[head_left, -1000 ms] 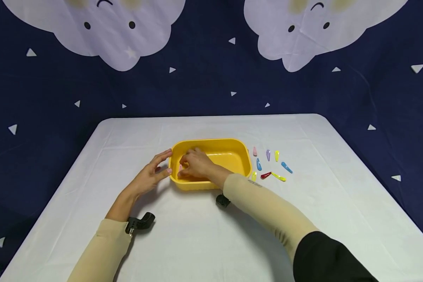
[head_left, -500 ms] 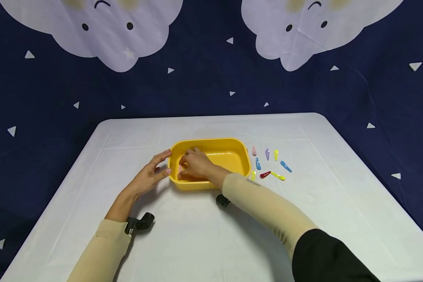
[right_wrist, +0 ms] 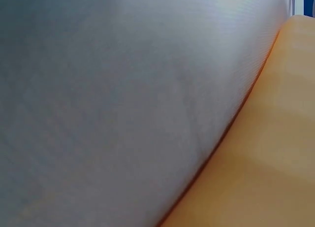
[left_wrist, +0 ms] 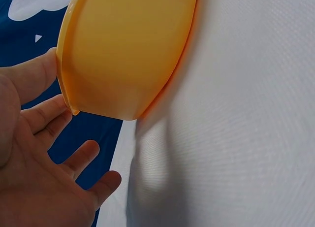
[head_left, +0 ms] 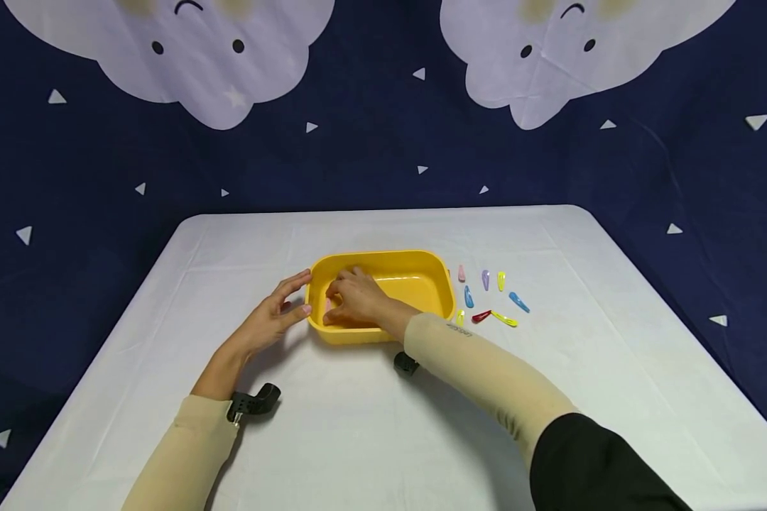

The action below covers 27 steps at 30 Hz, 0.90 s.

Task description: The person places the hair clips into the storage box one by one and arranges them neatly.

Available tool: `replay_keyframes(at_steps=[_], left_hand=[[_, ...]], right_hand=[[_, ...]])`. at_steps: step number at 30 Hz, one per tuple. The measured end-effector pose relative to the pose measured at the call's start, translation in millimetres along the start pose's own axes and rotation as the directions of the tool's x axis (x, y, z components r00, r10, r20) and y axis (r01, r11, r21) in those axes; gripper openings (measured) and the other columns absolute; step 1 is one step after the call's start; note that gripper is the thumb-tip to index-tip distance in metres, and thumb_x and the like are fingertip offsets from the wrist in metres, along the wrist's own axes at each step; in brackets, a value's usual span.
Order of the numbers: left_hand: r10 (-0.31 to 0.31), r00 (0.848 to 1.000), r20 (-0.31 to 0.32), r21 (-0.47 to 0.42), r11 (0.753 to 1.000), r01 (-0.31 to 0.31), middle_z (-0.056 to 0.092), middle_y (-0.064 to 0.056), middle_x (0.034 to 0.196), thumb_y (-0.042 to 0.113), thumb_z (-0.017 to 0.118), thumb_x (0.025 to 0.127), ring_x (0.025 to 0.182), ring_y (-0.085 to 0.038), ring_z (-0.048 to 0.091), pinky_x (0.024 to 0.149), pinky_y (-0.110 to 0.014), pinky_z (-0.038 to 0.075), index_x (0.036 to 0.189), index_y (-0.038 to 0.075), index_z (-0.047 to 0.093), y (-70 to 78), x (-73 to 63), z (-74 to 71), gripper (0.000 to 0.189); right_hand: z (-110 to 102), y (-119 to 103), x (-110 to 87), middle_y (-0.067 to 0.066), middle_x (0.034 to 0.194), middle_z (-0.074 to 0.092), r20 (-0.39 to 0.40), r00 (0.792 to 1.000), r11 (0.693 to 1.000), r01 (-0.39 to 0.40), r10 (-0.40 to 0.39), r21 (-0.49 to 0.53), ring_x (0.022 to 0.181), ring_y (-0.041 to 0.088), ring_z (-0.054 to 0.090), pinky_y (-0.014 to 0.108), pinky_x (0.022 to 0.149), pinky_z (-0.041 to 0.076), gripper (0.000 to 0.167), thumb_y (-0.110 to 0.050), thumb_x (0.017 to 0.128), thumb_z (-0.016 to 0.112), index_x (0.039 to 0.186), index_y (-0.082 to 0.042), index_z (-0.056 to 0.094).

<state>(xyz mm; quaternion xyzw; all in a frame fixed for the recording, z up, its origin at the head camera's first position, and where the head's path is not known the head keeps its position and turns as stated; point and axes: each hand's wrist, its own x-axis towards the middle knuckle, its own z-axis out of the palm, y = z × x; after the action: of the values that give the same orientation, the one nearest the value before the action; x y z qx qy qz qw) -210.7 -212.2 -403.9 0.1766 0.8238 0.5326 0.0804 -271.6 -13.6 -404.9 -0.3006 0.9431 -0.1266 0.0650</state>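
Beige sleeves (head_left: 486, 372); black upper sleeve (head_left: 597, 468); wrist cameras (head_left: 265, 399).

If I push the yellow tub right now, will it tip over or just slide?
The yellow tub would probably slide, since it's wide, low and sits flat on the white cloth. It's likely stiff: its edge looks unbent where the left hand touches.

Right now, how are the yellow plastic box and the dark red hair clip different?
The rounded, yellow plastic box is far bigger than the slim, dark red hair clip. The left hand touches the box, while no hand touches the clip. Both rest on the white cloth.
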Motion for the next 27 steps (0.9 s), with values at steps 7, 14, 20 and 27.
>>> replay_keyframes(at_steps=[7, 14, 20, 27], left_hand=[[0.001, 1.000, 0.002, 0.001, 1.000, -0.001, 0.018, -0.004, 0.159, 0.022, 0.055, 0.096, 0.146, -0.032, 0.013, 0.115, -0.061, 0.013, 0.147, 0.013, 0.032, 0.9, -0.5, -1.5, 0.057], [-0.002, 1.000, 0.005, 0.002, 1.000, 0.002, 0.019, -0.004, 0.158, 0.022, 0.055, 0.096, 0.147, -0.031, 0.013, 0.116, -0.060, 0.013, 0.147, 0.013, 0.032, 2.6, -0.2, -1.8, 0.057], [0.007, 1.000, 0.011, 0.008, 1.000, -0.007, 0.019, -0.005, 0.158, 0.020, 0.055, 0.096, 0.147, -0.031, 0.012, 0.115, -0.061, 0.013, 0.147, 0.012, 0.033, 6.3, -0.4, -3.8, 0.056], [0.000, 1.000, 0.012, 0.007, 1.000, 0.000, 0.019, -0.006, 0.158, 0.018, 0.055, 0.096, 0.147, -0.031, 0.011, 0.115, -0.063, 0.012, 0.147, 0.011, 0.033, 6.8, -0.6, -4.1, 0.056]], right_hand=[[-1.2, -0.3, 0.2, -0.002, 0.116, 0.057, 0.003, 1.000, 1.000, 0.011, -0.011, 0.016, 0.109, 0.019, 0.042, 0.034, 0.096, 0.036, 0.053, -0.052, 0.078, 0.070, 0.118, -0.017, 0.066], [-6.4, -1.2, -1.8, -0.002, 0.119, 0.059, -0.002, 1.000, 1.000, -0.003, 0.003, 0.021, 0.109, 0.019, 0.044, 0.035, 0.098, 0.037, 0.051, -0.050, 0.080, 0.070, 0.118, -0.017, 0.066], [-15.7, -2.2, -7.0, 0.000, 0.124, 0.058, -0.025, 1.000, 1.000, -0.010, 0.011, 0.011, 0.106, 0.019, 0.044, 0.034, 0.096, 0.040, 0.055, -0.051, 0.081, 0.068, 0.123, -0.015, 0.063], [-37.8, 1.3, -20.9, 0.003, 0.127, 0.058, -0.094, 0.995, 0.990, -0.019, 0.032, 0.137, 0.115, 0.022, 0.046, 0.036, 0.103, 0.040, 0.054, -0.046, 0.083, 0.069, 0.125, -0.013, 0.061]])
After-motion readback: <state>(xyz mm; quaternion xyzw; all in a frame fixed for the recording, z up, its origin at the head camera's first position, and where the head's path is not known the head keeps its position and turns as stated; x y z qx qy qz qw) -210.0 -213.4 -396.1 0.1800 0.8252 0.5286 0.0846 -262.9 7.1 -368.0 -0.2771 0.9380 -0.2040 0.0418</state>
